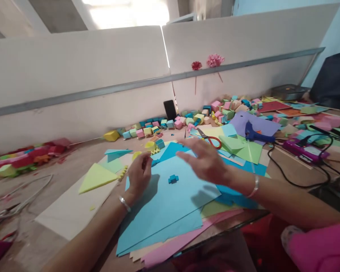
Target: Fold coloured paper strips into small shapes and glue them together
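Note:
My left hand (141,174) is closed above the left edge of a light blue paper sheet (164,211). A small dark blue paper piece (155,163) shows at its fingertips, mostly hidden by the fingers. On the sheet, between the hands, lies a small blue folded paper cut-out (173,179) with tabs sticking out. My right hand (205,160) hovers over the sheet's right side, fingers apart and holding nothing. Beyond it lie scissors (215,141) with red handles. A yellow folded paper (98,177) rests left of my left hand.
Small coloured paper boxes (178,124) line the wall, with a dark phone (170,110) leaning there. At right are a blue glue gun (257,134), a purple power strip (304,150) and black cords. Red and pink paper pieces (28,156) lie far left.

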`<control>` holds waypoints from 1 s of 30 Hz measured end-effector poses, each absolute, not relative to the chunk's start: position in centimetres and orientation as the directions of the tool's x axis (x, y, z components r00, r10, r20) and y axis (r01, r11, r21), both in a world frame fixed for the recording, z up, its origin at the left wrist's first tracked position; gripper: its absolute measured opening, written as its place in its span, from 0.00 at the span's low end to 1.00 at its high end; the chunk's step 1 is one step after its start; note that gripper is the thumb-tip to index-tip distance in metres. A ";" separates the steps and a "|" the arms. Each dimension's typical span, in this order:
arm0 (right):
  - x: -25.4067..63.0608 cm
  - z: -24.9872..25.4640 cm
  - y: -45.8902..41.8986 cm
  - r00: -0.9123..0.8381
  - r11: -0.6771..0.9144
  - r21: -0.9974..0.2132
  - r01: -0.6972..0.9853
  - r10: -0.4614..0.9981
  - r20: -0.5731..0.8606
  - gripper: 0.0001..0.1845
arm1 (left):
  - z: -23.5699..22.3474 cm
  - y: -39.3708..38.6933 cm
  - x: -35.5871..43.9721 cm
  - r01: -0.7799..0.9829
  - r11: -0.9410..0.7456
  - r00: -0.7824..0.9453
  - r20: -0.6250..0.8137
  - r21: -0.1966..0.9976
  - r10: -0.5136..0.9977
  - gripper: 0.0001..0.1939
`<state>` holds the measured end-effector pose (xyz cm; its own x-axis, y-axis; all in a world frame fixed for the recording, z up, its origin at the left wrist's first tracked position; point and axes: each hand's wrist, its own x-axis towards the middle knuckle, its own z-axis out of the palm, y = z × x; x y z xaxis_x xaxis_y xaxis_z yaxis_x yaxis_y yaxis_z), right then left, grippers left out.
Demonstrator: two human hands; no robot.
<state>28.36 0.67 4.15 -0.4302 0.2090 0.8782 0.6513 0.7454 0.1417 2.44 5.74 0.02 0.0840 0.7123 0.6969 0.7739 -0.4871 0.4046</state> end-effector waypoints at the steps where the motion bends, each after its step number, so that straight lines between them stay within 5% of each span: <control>1: 29.9 5.6 0.9 -0.374 0.714 0.132 0.687 0.193 0.907 0.14 | 0.7 5.9 1.8 0.787 -0.481 0.076 0.713 0.386 0.697 0.11; 6: 38.7 12.0 1.9 -0.207 0.457 0.072 0.886 0.252 0.945 0.12 | 3.6 7.1 -2.4 0.895 -0.418 0.128 0.807 0.156 0.577 0.11; 9: 41.4 13.6 3.1 0.060 0.440 -0.167 0.882 0.246 0.967 0.17 | 3.8 8.3 -4.3 0.940 -0.315 0.116 0.748 0.129 0.654 0.10; 12: 40.5 13.7 5.4 0.180 0.446 -0.248 0.860 0.190 0.965 0.20 | 2.8 9.5 -5.0 0.958 -0.252 0.083 0.714 0.133 0.695 0.09; 16: 34.6 12.6 9.6 0.084 0.547 -0.224 0.806 0.268 0.960 0.17 | 0.7 10.4 -5.1 0.969 -0.205 0.064 0.667 0.136 0.742 0.14; 22: 23.9 6.8 13.0 -0.451 0.627 0.020 0.779 0.539 0.711 0.17 | -2.3 10.1 -5.1 0.971 -0.219 0.115 0.609 0.099 0.784 0.30; 27: 21.2 0.5 14.5 -0.488 0.617 0.046 0.786 0.572 0.660 0.17 | -2.3 9.4 -4.8 0.963 -0.268 0.191 0.613 0.035 0.767 0.06; 30: 22.5 -1.2 15.9 -0.421 0.574 -0.009 0.819 0.611 0.670 0.16 | -1.8 9.4 -4.6 0.968 -0.247 0.163 0.644 0.042 0.747 0.05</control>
<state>22.46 15.86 -1.23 -0.4209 0.6111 0.6704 0.8188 0.5740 -0.0092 -4.63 9.35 -1.76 0.1626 0.7472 0.6444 0.9680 -0.2472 0.0424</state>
